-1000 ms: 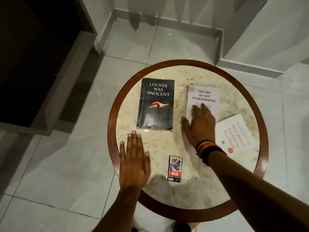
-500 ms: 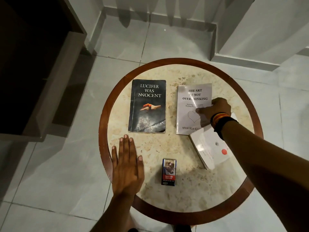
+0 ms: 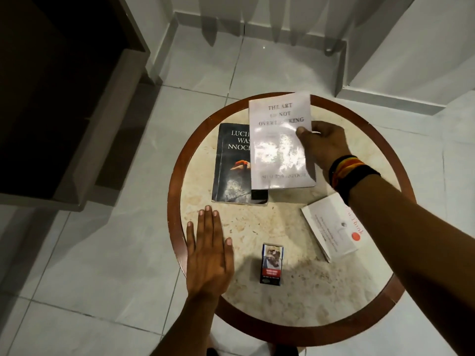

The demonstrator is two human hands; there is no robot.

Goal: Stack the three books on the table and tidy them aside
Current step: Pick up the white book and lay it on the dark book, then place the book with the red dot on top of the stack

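Observation:
My right hand (image 3: 325,146) grips the right edge of a white book titled "The Art of Not Overthinking" (image 3: 280,142), lifted above the table and overlapping the right side of the black book "Lucifer Was Innocent" (image 3: 231,165), which lies flat at the left of the round table (image 3: 177,160). A third white book with red lettering (image 3: 331,227) lies at the right, partly under my right forearm. Fingers straight and together, my left hand (image 3: 209,255) rests flat on the table's near-left rim, holding nothing.
A small cigarette pack (image 3: 272,264) stands on the table near the front, between my arms. The table has a marble top and a brown wooden rim. A dark cabinet (image 3: 59,98) stands at the left. White tiled floor and walls surround the table.
My right hand has taken the white "Overthinking" book by its right edge, lifted it and carried it left, partly over the black book. The left hand has stayed in place.

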